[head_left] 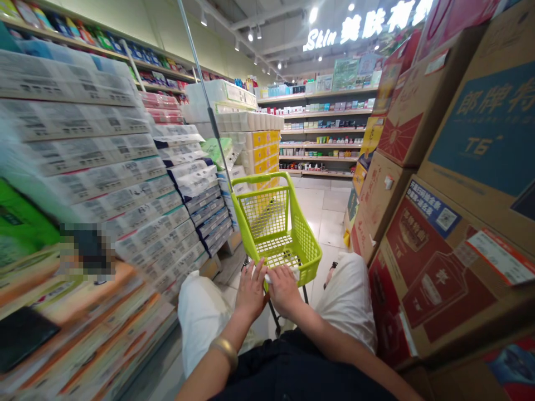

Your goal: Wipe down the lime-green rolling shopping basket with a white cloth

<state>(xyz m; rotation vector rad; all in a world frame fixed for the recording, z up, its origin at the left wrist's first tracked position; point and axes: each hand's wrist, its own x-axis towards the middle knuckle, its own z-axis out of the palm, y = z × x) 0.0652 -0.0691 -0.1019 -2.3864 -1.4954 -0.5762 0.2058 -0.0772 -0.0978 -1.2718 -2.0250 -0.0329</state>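
One green cart [308,270], one pole [212,118], one bangle [226,352], two trouser legs [350,301]

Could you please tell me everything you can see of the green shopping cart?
The green shopping cart looks plastic, with latticed walls and floor and a raised loop at its far end. Dark legs show beneath, and a thin grey pole rises by its far left corner. It stands upright before the person, whose left hand and right hand rest at its near edge.

Lime-grn plastic cart [292,234] stands upright on aisle flr [317,206], sides perforated.
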